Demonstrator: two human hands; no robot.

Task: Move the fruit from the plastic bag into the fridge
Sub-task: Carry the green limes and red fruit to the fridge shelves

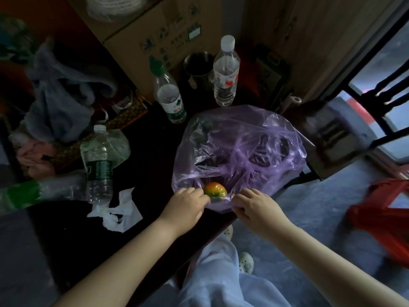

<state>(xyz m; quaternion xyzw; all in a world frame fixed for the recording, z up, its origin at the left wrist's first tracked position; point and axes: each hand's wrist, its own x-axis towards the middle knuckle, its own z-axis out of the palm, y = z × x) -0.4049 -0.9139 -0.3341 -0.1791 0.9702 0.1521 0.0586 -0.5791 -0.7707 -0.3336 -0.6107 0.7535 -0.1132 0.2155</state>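
A translucent purple plastic bag (239,147) lies on a dark table, its mouth facing me at the near edge. Just inside the mouth sits a round fruit (215,190), orange-red with a green patch. Darker fruit shapes show dimly through the plastic further back. My left hand (187,204) pinches the bag's rim to the left of the fruit. My right hand (254,206) grips the rim to its right. Together they hold the mouth apart. No fridge is in view.
Clear water bottles (226,72) (168,94) (99,165) stand on the dark table (152,151), with a metal cup (198,65), crumpled white paper (117,213) and a cardboard box (155,32) behind. A grey bag (57,100) lies left. A red stool (385,220) stands on the floor at right.
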